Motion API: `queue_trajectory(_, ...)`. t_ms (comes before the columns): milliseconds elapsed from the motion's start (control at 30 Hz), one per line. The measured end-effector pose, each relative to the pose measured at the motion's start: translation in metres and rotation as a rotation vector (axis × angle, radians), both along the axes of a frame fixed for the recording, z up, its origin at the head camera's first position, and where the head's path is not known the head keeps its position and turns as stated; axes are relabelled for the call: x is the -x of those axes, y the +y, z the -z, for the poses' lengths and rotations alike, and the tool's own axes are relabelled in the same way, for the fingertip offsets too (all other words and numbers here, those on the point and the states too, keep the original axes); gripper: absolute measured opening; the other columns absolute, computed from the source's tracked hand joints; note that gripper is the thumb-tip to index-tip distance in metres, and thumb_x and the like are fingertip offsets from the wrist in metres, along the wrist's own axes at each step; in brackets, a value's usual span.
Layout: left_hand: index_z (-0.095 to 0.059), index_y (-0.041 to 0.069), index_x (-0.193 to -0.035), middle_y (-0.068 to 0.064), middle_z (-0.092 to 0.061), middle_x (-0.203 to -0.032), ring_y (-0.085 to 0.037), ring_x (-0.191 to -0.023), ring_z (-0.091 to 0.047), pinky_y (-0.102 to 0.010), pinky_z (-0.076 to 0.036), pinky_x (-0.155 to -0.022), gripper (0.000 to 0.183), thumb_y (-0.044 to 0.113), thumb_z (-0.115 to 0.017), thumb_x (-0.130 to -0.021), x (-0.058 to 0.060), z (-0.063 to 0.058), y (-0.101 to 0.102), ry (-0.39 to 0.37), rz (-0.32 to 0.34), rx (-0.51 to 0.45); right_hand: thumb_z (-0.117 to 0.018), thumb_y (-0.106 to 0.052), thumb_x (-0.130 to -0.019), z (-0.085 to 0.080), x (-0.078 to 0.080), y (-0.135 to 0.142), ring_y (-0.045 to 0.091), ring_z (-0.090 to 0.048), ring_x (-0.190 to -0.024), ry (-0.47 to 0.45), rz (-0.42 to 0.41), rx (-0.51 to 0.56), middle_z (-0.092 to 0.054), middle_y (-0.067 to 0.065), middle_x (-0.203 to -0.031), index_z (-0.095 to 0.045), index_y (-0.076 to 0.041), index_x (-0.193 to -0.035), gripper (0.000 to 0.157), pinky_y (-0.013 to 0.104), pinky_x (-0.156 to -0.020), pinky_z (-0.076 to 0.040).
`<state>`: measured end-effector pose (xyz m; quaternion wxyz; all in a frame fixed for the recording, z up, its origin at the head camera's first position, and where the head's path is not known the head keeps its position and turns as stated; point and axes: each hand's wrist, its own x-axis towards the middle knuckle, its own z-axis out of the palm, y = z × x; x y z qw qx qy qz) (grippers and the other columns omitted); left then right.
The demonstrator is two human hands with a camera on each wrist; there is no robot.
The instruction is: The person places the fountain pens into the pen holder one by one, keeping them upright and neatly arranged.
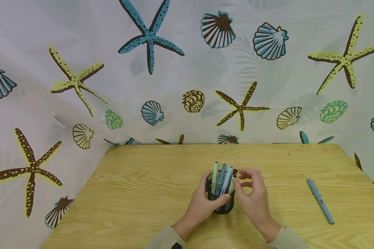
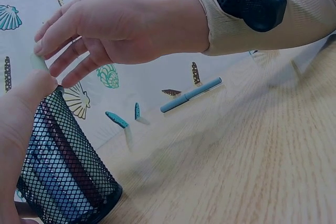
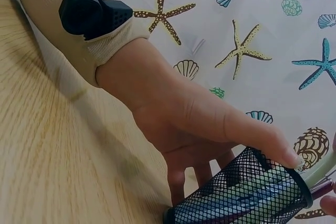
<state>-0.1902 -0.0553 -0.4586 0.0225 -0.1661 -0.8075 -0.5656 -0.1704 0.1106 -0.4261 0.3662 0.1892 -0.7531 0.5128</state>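
Observation:
A black mesh pen holder [image 1: 226, 207] stands on the table, packed with several upright pens. My left hand [image 1: 202, 202] grips it, thumb across the near side and fingers round the far side. Inside are a light green pen [image 1: 215, 174], a dark blue pen [image 1: 220, 180], a light blue pen [image 1: 227, 180] and a dark red one [image 1: 235, 171]. On the right of the holder, my right hand [image 1: 254, 193] pinches the top of a pale green pen [image 1: 231, 186] leaning at the rim. That pen's top also shows by my fingertips in the left wrist view.
A separate blue pen [image 1: 320, 201] lies on the wooden table [image 1: 137, 193] to the right. Behind and beside the table hangs a white cloth [image 1: 174, 83] printed with starfish and shells.

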Motion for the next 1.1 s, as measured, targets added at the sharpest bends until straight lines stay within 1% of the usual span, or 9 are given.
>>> queue_trajectory(100,-0.026,0.038,-0.14,0.001,-0.054,-0.118,-0.018,-0.099,-0.056,-0.032,-0.048,-0.074,0.077,0.045,-0.071,-0.079,0.0,0.0,0.0,-0.005,0.0,0.003,-0.067,0.008,-0.08,0.0,0.0,0.003,0.022,-0.054,-0.088,-0.003,0.005,-0.013,-0.053,0.011,-0.102,-0.054,0.004,-0.107,0.03,0.018,-0.068,-0.048)
queue_trajectory(200,-0.026,0.037,-0.14,0.001,-0.054,-0.118,-0.019,-0.099,-0.057,-0.032,-0.048,-0.073,0.076,0.044,-0.071,-0.079,0.0,0.0,0.0,-0.006,0.0,0.003,-0.068,0.01,-0.078,-0.001,0.0,0.004,0.022,-0.055,-0.086,0.023,0.024,-0.028,-0.054,0.012,-0.101,-0.055,0.003,-0.106,0.032,0.018,-0.067,-0.048)
queue_trajectory(333,-0.026,0.037,-0.14,0.002,-0.053,-0.118,-0.018,-0.099,-0.056,-0.032,-0.048,-0.075,0.076,0.044,-0.071,-0.079,0.001,0.001,0.0,-0.005,0.005,-0.004,-0.067,0.017,-0.074,-0.016,-0.01,0.0,0.027,-0.056,-0.078,0.065,0.056,-0.042,-0.055,0.018,-0.095,-0.056,0.006,-0.101,0.032,0.021,-0.062,-0.048)
queue_trajectory(467,-0.026,0.038,-0.14,0.001,-0.053,-0.118,-0.019,-0.1,-0.056,-0.033,-0.049,-0.074,0.076,0.044,-0.071,-0.079,0.001,0.001,0.0,-0.008,0.011,-0.01,-0.066,0.021,-0.071,-0.03,-0.019,-0.001,0.03,-0.056,-0.075,0.076,0.074,-0.046,-0.055,0.021,-0.093,-0.056,0.009,-0.097,0.03,0.021,-0.061,-0.049)
queue_trajectory(667,-0.025,0.038,-0.14,0.001,-0.053,-0.118,-0.019,-0.101,-0.056,-0.033,-0.049,-0.075,0.077,0.044,-0.071,-0.079,0.0,0.0,0.0,-0.016,0.011,-0.01,-0.067,0.021,-0.07,-0.025,-0.017,0.007,0.029,-0.056,-0.075,0.081,0.106,-0.067,-0.055,0.019,-0.094,-0.056,0.008,-0.098,0.032,0.016,-0.063,-0.047)
queue_trajectory(900,-0.024,0.038,-0.14,-0.001,-0.053,-0.118,-0.018,-0.099,-0.057,-0.033,-0.049,-0.074,0.077,0.045,-0.071,-0.079,0.001,0.002,0.0,-0.021,0.018,-0.018,-0.07,0.019,-0.069,0.0,-0.002,0.027,0.025,-0.056,-0.075,0.066,0.139,-0.093,-0.056,0.016,-0.095,-0.057,0.007,-0.099,0.035,0.013,-0.061,-0.046)
queue_trajectory(967,-0.024,0.038,-0.141,-0.001,-0.053,-0.118,-0.019,-0.1,-0.057,-0.033,-0.049,-0.074,0.078,0.045,-0.071,-0.079,0.001,0.002,0.0,-0.021,0.02,-0.017,-0.07,0.017,-0.071,0.004,0.0,0.032,0.024,-0.056,-0.076,0.065,0.146,-0.099,-0.056,0.015,-0.095,-0.058,0.005,-0.1,0.034,0.013,-0.061,-0.046)
queue_trajectory(1100,-0.023,0.039,-0.141,-0.001,-0.052,-0.119,-0.02,-0.101,-0.057,-0.033,-0.049,-0.073,0.078,0.045,-0.071,-0.079,0.002,0.003,-0.001,-0.022,0.021,-0.014,-0.07,0.012,-0.075,0.005,0.001,0.039,0.02,-0.056,-0.077,0.037,0.168,-0.097,-0.057,0.011,-0.095,-0.058,0.004,-0.101,0.03,0.013,-0.061,-0.046)
